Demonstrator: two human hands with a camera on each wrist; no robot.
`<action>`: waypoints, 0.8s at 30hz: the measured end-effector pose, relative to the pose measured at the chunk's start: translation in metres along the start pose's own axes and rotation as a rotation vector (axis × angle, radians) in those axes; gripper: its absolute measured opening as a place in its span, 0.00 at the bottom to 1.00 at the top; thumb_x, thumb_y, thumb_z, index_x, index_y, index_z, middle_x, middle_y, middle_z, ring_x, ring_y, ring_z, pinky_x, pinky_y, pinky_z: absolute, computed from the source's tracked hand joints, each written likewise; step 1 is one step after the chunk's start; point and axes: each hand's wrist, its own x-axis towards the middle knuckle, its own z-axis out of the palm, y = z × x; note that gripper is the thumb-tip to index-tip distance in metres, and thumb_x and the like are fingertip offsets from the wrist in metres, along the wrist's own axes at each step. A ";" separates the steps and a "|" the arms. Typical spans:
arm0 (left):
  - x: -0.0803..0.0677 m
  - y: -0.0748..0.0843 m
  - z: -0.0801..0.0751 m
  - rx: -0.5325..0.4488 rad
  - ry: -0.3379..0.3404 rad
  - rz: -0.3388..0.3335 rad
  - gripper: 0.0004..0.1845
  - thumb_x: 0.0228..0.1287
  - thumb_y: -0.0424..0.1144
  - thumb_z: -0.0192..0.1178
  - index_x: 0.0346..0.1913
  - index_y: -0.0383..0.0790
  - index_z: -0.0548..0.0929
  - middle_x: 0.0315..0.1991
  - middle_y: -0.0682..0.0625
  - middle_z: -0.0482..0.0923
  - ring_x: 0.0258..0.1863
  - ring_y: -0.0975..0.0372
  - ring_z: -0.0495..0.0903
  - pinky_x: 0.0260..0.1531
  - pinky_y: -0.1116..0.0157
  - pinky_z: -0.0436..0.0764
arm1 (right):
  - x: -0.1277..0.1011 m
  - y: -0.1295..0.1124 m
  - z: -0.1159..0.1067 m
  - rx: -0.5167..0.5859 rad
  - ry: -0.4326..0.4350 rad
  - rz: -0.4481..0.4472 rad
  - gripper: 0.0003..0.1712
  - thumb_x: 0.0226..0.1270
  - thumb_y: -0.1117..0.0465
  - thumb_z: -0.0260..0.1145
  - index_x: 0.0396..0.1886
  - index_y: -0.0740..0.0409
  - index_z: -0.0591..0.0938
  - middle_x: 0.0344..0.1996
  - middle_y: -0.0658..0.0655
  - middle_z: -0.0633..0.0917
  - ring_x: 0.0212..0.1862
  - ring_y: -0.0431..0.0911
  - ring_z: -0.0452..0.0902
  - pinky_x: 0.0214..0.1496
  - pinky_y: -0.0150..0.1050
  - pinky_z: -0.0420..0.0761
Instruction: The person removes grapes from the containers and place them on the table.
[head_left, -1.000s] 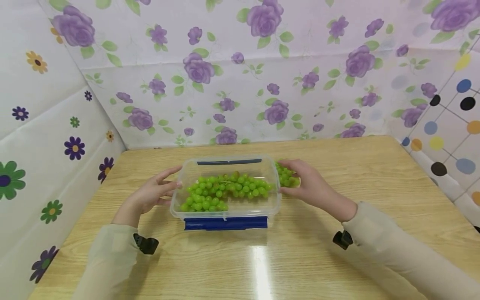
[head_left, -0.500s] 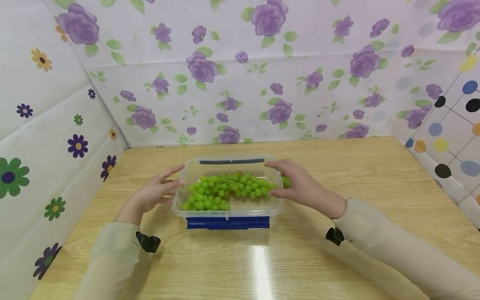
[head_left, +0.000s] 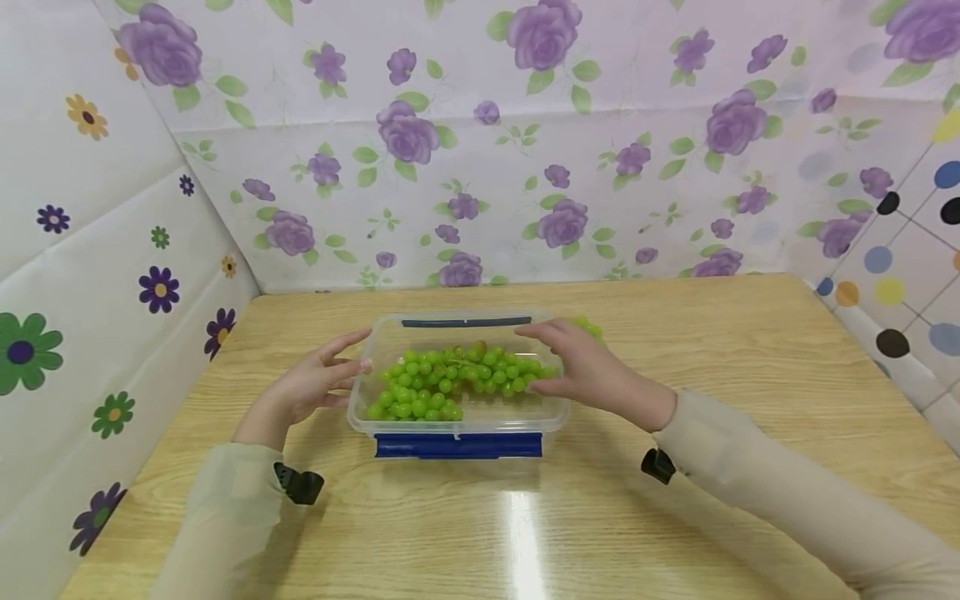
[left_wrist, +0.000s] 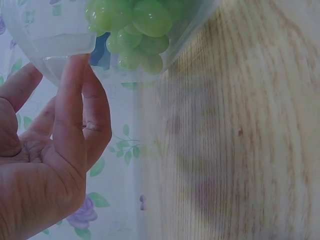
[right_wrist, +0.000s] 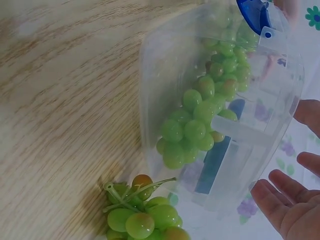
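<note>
Both hands are flanking the clear container of grapes: the left hand, fingers straight, is touching its side. The right hand, grip relaxed and apart, is hiding most of a loose bunch behind it.

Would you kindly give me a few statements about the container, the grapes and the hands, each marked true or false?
1. The clear container holds green grapes. True.
2. A small bunch lies on the table outside the container. True.
3. The container's clips are red. False: the front clip is blue.
4. The left hand grips a knife. False: its fingers touch the container's end.
5. The right hand rests in the person's lap. False: it is at the container's other end.
</note>
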 end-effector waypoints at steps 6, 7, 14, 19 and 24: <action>0.001 0.000 0.000 -0.016 0.000 -0.001 0.39 0.69 0.50 0.55 0.76 0.58 0.46 0.69 0.31 0.56 0.59 0.43 0.71 0.44 0.61 0.82 | 0.006 -0.003 0.003 -0.029 -0.023 0.001 0.41 0.52 0.61 0.75 0.66 0.60 0.70 0.56 0.64 0.75 0.55 0.55 0.73 0.53 0.50 0.77; 0.001 0.000 0.000 -0.017 -0.005 0.001 0.39 0.70 0.50 0.54 0.76 0.58 0.46 0.69 0.31 0.56 0.59 0.43 0.71 0.44 0.60 0.82 | 0.007 -0.003 0.003 -0.040 -0.023 -0.001 0.41 0.52 0.61 0.75 0.66 0.60 0.70 0.55 0.64 0.76 0.54 0.55 0.74 0.53 0.49 0.78; 0.001 0.001 0.000 -0.029 -0.004 -0.012 0.38 0.70 0.49 0.54 0.76 0.59 0.46 0.69 0.31 0.57 0.61 0.43 0.70 0.44 0.60 0.82 | 0.014 -0.004 0.004 -0.070 -0.049 0.001 0.40 0.54 0.58 0.75 0.66 0.59 0.69 0.56 0.64 0.75 0.53 0.55 0.74 0.52 0.49 0.78; 0.000 0.001 0.001 -0.033 -0.002 -0.005 0.38 0.70 0.49 0.54 0.76 0.58 0.45 0.69 0.31 0.56 0.60 0.43 0.71 0.44 0.61 0.82 | 0.017 -0.006 0.006 -0.046 -0.075 0.018 0.40 0.55 0.59 0.74 0.67 0.59 0.69 0.58 0.64 0.73 0.54 0.55 0.74 0.52 0.49 0.78; 0.001 0.000 0.001 -0.035 0.003 -0.002 0.38 0.70 0.49 0.54 0.76 0.58 0.46 0.69 0.31 0.56 0.58 0.45 0.73 0.43 0.61 0.82 | 0.022 -0.006 0.009 -0.037 -0.094 0.011 0.39 0.56 0.60 0.73 0.67 0.59 0.69 0.60 0.64 0.72 0.61 0.57 0.69 0.58 0.50 0.75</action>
